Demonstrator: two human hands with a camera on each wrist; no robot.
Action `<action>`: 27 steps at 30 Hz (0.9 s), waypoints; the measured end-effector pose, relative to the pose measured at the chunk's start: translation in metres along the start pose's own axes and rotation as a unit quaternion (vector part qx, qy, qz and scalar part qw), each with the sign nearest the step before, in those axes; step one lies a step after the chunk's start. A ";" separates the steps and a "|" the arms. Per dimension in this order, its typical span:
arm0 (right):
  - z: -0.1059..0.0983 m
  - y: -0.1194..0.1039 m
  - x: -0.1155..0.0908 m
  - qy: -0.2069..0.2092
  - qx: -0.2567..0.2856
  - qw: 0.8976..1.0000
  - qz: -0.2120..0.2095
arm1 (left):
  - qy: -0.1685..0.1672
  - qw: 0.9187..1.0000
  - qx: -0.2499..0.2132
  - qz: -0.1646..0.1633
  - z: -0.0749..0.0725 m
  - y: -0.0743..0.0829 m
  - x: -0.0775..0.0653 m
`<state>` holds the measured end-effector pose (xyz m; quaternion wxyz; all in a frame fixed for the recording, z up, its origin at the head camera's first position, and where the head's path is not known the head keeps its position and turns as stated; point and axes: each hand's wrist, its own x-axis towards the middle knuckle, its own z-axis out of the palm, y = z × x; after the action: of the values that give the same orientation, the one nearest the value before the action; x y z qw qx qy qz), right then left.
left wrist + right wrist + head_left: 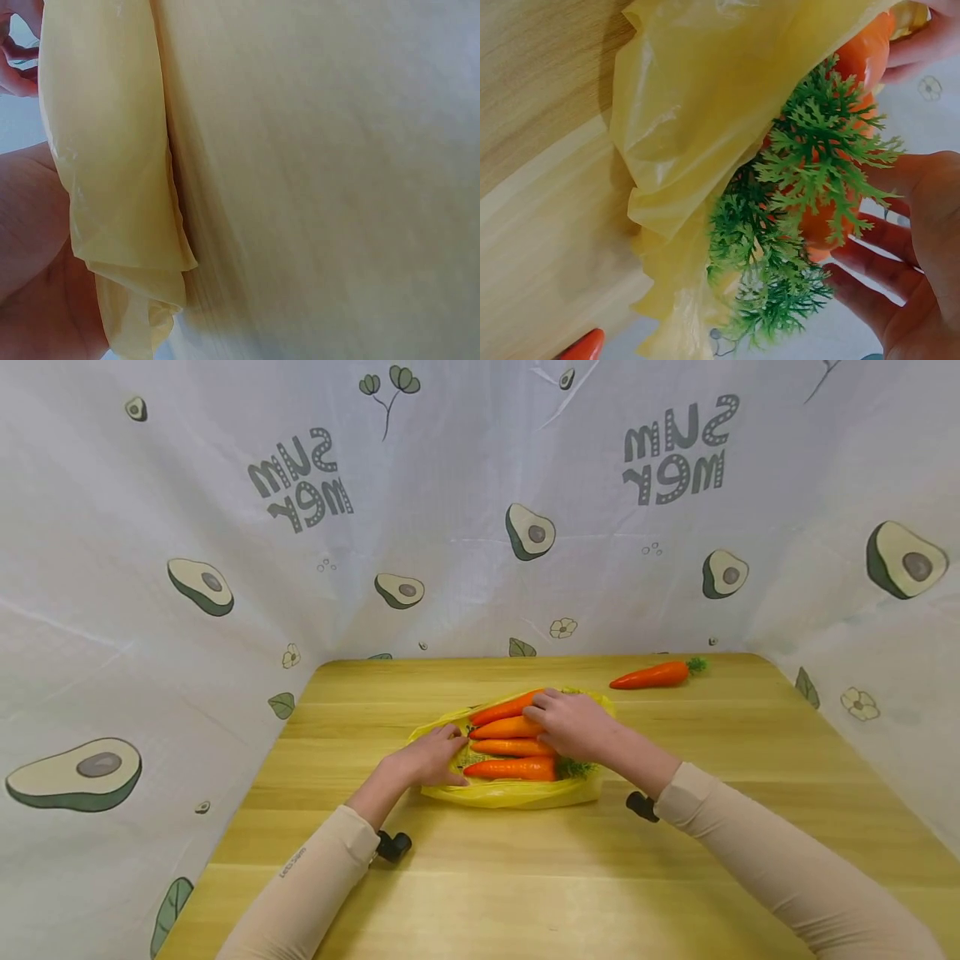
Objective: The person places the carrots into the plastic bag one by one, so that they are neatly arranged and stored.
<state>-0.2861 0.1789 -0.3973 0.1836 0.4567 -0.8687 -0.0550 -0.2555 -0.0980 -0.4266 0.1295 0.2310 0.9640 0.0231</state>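
Note:
Several orange carrots (512,768) lie side by side in a yellow plastic bag (510,795), tips toward the left, green leafy tops (810,142) toward the right. My left hand (429,757) is at the bag's left end, thumb and fingers spread apart near the carrot tips. In the left wrist view the bag's wall hides most of its fingers. From above, my right hand (576,723) reaches over the right part of the bag. Its fingers and thumb are around the thick end of an upper carrot (506,727); leaves partly cover this grasp in the right wrist view.
Another carrot (654,676) with a green top lies outside the bag, at the back right of the wooden table (495,877). A white curtain (465,510) printed with avocados stands behind the table and along both sides.

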 end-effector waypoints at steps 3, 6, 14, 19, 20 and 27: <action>0.000 0.000 0.001 0.007 0.005 1.000 -0.003 | 0.000 1.000 0.003 -0.001 0.001 0.000 0.000; 0.000 0.001 0.001 0.009 0.008 1.000 -0.003 | 0.003 1.000 0.003 0.000 0.002 -0.001 0.001; 0.003 0.001 0.001 0.014 0.004 1.000 -0.010 | 0.006 1.000 -0.007 -0.004 0.001 0.000 -0.001; 0.002 0.002 -0.001 0.011 0.037 0.999 -0.003 | 0.005 1.000 -0.009 -0.006 0.002 0.001 -0.002; 0.001 0.003 -0.002 0.012 0.048 0.999 0.000 | 0.004 1.000 -0.010 -0.006 0.002 0.001 -0.002; -0.006 0.018 -0.010 0.034 0.097 0.994 0.027 | 0.005 1.000 -0.010 -0.006 0.002 0.002 -0.002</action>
<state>-0.2925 0.1975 -0.3897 0.1695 0.4503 -0.8752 0.0500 -0.2525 -0.0970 -0.4277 0.1268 0.2232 0.9659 0.0336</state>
